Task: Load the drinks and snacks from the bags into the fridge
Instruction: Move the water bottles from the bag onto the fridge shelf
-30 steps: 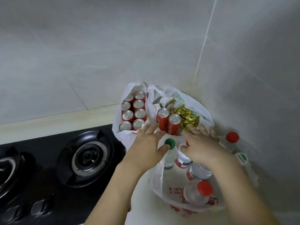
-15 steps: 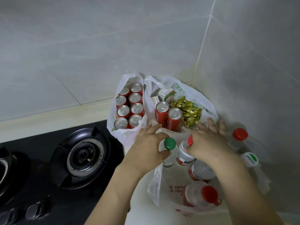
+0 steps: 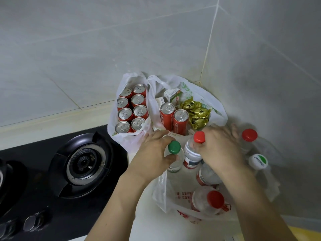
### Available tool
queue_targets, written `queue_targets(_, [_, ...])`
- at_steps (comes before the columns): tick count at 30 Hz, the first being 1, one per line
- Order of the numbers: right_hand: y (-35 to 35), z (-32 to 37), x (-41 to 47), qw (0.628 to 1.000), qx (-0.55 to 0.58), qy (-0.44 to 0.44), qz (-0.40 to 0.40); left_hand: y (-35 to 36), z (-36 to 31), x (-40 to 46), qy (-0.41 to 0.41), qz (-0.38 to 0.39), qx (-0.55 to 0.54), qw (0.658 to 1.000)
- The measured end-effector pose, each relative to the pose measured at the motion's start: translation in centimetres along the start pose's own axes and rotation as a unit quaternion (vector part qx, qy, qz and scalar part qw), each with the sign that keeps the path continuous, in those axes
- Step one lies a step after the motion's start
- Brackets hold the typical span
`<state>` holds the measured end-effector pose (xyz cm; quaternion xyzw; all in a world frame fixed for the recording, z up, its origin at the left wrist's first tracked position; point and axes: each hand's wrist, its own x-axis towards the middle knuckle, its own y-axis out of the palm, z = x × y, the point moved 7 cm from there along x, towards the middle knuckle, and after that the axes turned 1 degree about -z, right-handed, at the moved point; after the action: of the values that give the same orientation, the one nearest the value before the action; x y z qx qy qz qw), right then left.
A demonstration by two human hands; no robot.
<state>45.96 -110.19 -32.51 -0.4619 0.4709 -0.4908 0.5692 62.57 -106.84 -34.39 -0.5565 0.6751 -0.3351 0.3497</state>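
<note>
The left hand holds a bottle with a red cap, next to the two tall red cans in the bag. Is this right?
Not quite. In the head view the bottle that the left hand holds has a green cap, not a red one. The rest holds: it is next to the two tall red cans in the bag.

Black gas hob [image 3: 52, 197] lies left of the grip, set into the pale desk [image 3: 52, 122]; one round burner [image 3: 85, 164] with dark pan supports sits nearest, a second burner [image 3: 5, 178] cut off at the frame edge. Two metal knobs [image 3: 32, 222] along the hob's near edge, below-left of the grip. Grey tiled walls [image 3: 104, 49] meet in a corner behind the grip.
</note>
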Motion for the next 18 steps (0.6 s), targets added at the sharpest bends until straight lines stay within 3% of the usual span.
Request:
queue_targets(5, [-0.9,0.2,-0.8,0.998,0.044,-0.020,-0.048,-1.0,-0.9,-0.3,0.009,-0.037,0.032,0.999])
queue_targets(10, [-6.5,0.1,-0.9,0.973,0.193,-0.040,-0.120,-6.5,-3.4,-2.3,0.007,-0.112,-0.106,0.988])
queue_targets(15, [-13.7,1.4,-2.6,0.886,0.424,-0.060,-0.180,-13.5,-7.5,-5.8,0.020,-0.188,-0.288,0.939])
queue_targets(18, [-17.5,2.8,-3.7,0.825,0.517,-0.091,-0.208,-17.8,-9.6,-7.9,0.068,-0.272,-0.329,0.902])
